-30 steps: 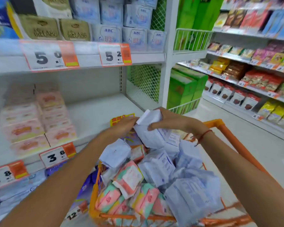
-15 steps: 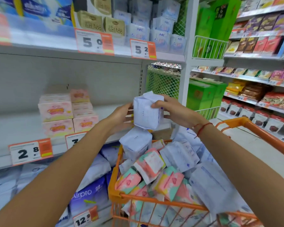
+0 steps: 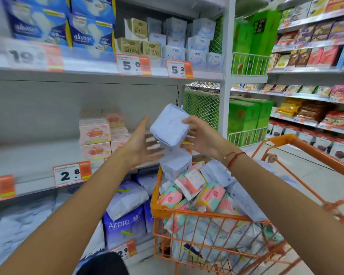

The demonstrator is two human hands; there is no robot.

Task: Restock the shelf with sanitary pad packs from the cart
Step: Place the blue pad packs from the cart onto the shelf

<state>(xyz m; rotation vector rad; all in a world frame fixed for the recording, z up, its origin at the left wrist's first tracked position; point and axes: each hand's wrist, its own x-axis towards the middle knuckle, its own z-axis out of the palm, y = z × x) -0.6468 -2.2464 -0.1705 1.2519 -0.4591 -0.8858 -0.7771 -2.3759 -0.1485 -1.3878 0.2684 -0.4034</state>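
Far left, middle shelf (image 3: 38, 155) is mostly bare board, price tag (image 3: 72, 173) reading 2 8 on its front edge. Just right of that gap, a small stack of pink boxes (image 3: 96, 135) sits at the back of the same shelf. Left hand (image 3: 140, 144) is up in front of the shelf, palm open, fingers straight and blurred, holding nothing; fingertips sit just beside the pack, contact can't be told. Pale lilac pad pack (image 3: 170, 126) is in the air above the cart's front corner, tilted on a corner, level with the middle shelf. Right hand (image 3: 202, 135) has it from the right side, fingers curled on its edge, thumb hidden. Orange cart (image 3: 207, 215) lower right, heaped with more lilac and pink-green packs.

Risks, as judgement: grip is one-sided on a slick soft wrapper, so the pack could slip and drop back in the cart or on the floor if the left hand doesn't take it cleanly. Pushed in too close to the pink stack, it may knock it over. Could also land behind the wrong price tag
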